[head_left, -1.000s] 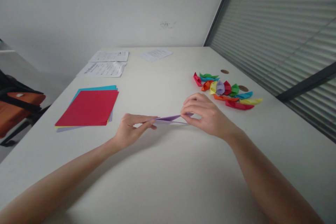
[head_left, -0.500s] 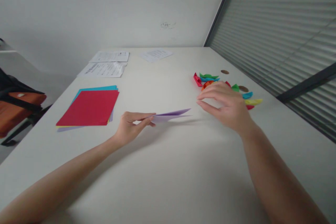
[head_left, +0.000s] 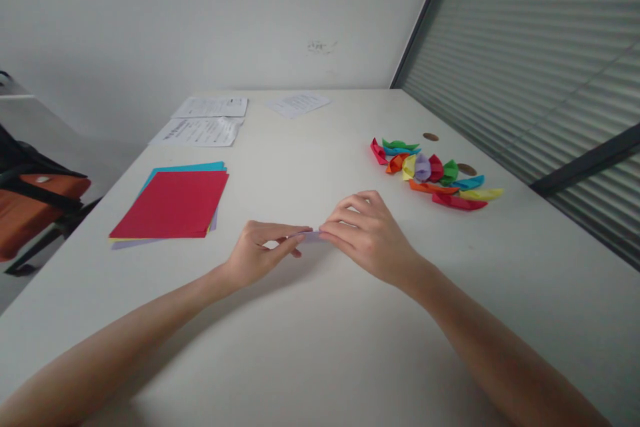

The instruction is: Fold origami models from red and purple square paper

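A folded sheet of purple paper (head_left: 312, 237) is held a little above the white table (head_left: 320, 333), seen nearly edge-on. My left hand (head_left: 263, 248) pinches its left end between thumb and fingers. At its right end, my right hand (head_left: 367, 235) has thumb and fingertips closed on the paper. Only a narrow strip of the sheet shows between the two hands; the fingers cover the rest.
A stack of coloured paper squares (head_left: 173, 203), red on top, lies at the left. Several small folded paper pieces (head_left: 435, 170) in mixed colours sit at the right. Printed sheets (head_left: 200, 132) lie farther back. Window blinds (head_left: 540, 47) border the right side, and an orange-seated chair (head_left: 40, 207) stands left.
My right hand has come left and down from near the coloured folded pieces and taken hold of the purple paper's right end. The paper's loose, spread layers are now pressed together.
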Demonstrator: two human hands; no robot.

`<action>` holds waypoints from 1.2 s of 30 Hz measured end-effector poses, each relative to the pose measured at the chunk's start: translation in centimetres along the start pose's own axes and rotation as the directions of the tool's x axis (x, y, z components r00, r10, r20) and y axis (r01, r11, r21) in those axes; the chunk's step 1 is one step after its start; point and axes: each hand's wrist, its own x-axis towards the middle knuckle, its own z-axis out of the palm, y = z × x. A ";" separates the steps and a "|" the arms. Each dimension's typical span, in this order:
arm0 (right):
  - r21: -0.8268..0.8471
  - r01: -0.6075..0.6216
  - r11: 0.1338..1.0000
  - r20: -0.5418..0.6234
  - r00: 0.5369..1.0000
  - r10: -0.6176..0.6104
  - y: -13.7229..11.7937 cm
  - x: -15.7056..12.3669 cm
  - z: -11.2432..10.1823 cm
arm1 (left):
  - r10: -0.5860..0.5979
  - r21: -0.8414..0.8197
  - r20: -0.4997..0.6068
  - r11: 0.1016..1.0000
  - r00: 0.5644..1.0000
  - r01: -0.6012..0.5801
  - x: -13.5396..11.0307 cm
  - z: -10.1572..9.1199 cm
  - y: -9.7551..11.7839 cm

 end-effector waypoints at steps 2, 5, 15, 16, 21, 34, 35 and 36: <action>0.019 0.005 1.000 -0.008 1.000 -0.005 0.1 0.0 -0.1 | 0.004 -0.017 -0.018 1.000 1.000 -0.004 0.0 0.0 0.1; 0.047 0.007 0.999 -0.039 0.999 -0.005 0.1 0.1 -0.1 | 0.022 -0.042 -0.043 0.999 0.999 -0.023 -0.1 0.0 0.2; 0.110 -0.004 0.994 -0.087 0.996 0.014 0.2 0.2 0.0 | -0.003 0.004 -0.059 1.000 0.998 0.003 -0.2 -0.1 0.3; 0.125 -0.012 0.992 -0.087 0.996 0.023 0.1 0.2 0.1 | 0.021 0.025 -0.085 1.000 0.996 -0.018 0.0 -0.1 0.4; 0.190 -0.061 0.980 -0.047 0.996 0.071 0.3 0.3 0.5 | 0.066 0.041 -0.138 0.997 0.988 -0.061 0.3 -0.3 0.1; 0.270 -0.244 0.931 -0.133 0.949 0.287 4.2 -0.5 0.2 | -0.216 -0.200 -0.252 0.965 0.943 0.167 0.3 -1.1 -2.1; 0.301 -0.255 0.919 -0.148 0.940 0.309 4.4 -0.6 0.2 | -0.231 -0.198 -0.262 0.963 0.937 0.182 0.4 -1.1 -2.2; 0.335 -0.263 0.905 -0.163 0.929 0.331 4.6 -0.6 0.1 | -0.246 -0.200 -0.270 0.960 0.931 0.196 0.4 -1.1 -2.2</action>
